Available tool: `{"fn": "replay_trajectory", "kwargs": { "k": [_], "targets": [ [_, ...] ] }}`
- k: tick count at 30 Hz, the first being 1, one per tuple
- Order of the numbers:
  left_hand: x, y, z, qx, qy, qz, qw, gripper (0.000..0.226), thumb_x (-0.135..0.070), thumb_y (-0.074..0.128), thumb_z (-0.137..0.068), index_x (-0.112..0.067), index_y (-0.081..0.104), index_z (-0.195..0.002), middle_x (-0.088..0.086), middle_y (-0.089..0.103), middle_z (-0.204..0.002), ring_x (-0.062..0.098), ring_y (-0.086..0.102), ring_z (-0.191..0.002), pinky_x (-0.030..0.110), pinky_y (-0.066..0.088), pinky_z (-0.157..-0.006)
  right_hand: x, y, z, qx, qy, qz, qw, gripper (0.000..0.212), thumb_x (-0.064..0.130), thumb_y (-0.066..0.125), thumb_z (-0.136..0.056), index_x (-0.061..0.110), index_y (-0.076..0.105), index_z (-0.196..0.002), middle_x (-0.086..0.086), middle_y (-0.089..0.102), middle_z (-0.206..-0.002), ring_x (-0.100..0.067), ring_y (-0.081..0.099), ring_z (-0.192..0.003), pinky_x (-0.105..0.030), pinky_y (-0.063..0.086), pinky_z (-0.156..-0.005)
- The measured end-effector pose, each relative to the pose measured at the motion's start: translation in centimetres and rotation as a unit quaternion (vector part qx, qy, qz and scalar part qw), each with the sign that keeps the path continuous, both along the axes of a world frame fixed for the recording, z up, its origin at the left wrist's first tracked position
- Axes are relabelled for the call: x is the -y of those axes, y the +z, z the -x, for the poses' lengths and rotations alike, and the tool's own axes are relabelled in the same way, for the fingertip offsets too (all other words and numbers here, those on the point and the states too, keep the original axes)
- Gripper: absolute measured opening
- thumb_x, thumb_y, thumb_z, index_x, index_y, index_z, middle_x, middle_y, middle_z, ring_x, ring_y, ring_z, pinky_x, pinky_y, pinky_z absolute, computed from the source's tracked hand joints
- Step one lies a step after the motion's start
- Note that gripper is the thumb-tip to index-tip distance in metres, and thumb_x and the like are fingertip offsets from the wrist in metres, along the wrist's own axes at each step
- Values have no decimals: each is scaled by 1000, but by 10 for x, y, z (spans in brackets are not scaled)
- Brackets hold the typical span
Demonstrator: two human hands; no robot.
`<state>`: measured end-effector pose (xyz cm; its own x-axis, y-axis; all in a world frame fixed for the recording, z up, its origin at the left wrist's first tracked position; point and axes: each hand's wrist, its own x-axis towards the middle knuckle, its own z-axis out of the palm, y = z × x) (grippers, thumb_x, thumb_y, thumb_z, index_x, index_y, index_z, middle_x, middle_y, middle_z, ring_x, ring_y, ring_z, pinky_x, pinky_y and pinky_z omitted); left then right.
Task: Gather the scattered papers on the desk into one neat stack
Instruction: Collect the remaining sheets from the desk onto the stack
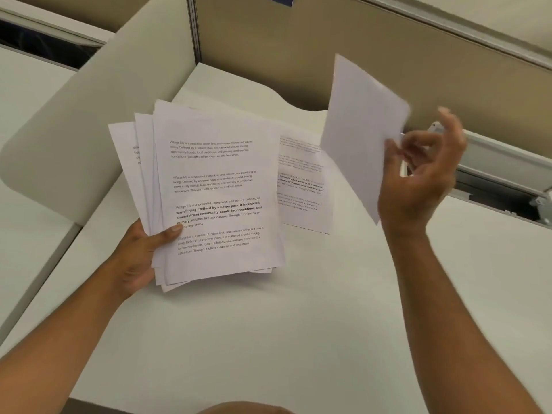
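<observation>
My left hand [140, 258] grips a fanned bundle of printed sheets [215, 192] by its lower left edge, thumb on top, held above the white desk [298, 324]. The sheets are uneven, with edges sticking out at the left and bottom. My right hand [418, 180] holds a single sheet [358, 130] upright, blank back toward me, pinched at its right edge above the desk. Another printed sheet [304, 186] lies flat on the desk between the bundle and my right hand, partly hidden by both.
A beige partition wall [298, 49] rises behind the desk, and a rounded divider panel [89, 115] stands at the left. A metal rail with a dark gap [501, 186] runs along the right rear edge. Another desk surface [24, 121] lies beyond the divider.
</observation>
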<state>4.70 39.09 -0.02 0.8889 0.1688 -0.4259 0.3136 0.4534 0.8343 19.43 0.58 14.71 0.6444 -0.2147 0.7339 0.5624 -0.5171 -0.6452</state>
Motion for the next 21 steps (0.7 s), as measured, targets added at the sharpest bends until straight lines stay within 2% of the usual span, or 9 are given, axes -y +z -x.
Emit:
{"fn": "replay_trajectory", "kwargs": {
  "k": [2,4,5,8,13,16,18,19,21],
  "targets": [
    [-2,-1,2,0,5,11,1000,55,-11,77,-89,-19,73,-143,7,82,-139,27,81,-121,39,71,-86,-12,-6,6,-11,62,96,993,59,-7,69,-95,18,48,-144,7,67,-99,-6,74,-105,-28,59,-96],
    [-3,-1,5,2,10,23,1000,51,-10,75,-91,-20,74,-141,6,82,-138,26,82,-120,40,71,-85,-21,-24,15,-83,114,168,976,65,-8,69,-93,20,45,-146,0,72,-106,-12,76,-111,-23,57,-99],
    [-4,0,6,4,12,27,1000,50,-9,74,-92,-19,74,-142,6,82,-139,26,81,-120,40,71,-85,-24,-36,19,-114,128,201,964,66,-8,70,-92,19,46,-147,-3,74,-109,-15,76,-110,-24,58,-98],
    [-5,0,10,6,19,31,999,45,-3,67,-100,-18,72,-143,5,81,-139,25,81,-122,39,70,-87,-32,-74,28,-186,137,279,932,62,-4,74,-90,8,56,-147,-7,75,-111,-28,76,-102,-41,63,-87],
    [-8,0,13,2,28,26,999,45,-4,68,-98,-18,74,-141,4,82,-137,24,81,-121,38,70,-86,-38,-114,38,-335,170,348,859,60,7,68,-98,16,50,-154,-3,71,-113,-29,69,-94,-38,55,-85],
    [-8,0,12,6,28,26,999,46,-3,68,-98,-16,73,-142,5,81,-139,24,80,-123,38,70,-88,-38,-121,39,-380,180,368,829,57,31,69,-101,22,48,-153,1,68,-113,-18,57,-85,-39,54,-84],
    [-8,0,11,3,25,29,999,49,-5,70,-96,-16,72,-144,5,81,-140,25,80,-123,39,70,-89,-38,-119,38,-406,183,346,826,52,51,61,-102,25,53,-146,4,69,-111,-16,61,-90,-36,51,-83],
    [-7,0,11,2,23,28,999,49,-5,70,-96,-16,72,-143,6,81,-140,25,80,-123,40,70,-89,-38,-117,36,-418,176,306,837,48,56,55,-102,25,58,-139,4,70,-110,-17,64,-95,-36,50,-84],
    [-6,0,10,0,20,28,999,46,-3,68,-100,-17,72,-143,6,81,-139,26,81,-122,40,70,-88,-37,-115,25,-409,110,212,881,43,53,53,-104,19,68,-124,-1,73,-113,-24,67,-107,-39,52,-92]
  ]
}}
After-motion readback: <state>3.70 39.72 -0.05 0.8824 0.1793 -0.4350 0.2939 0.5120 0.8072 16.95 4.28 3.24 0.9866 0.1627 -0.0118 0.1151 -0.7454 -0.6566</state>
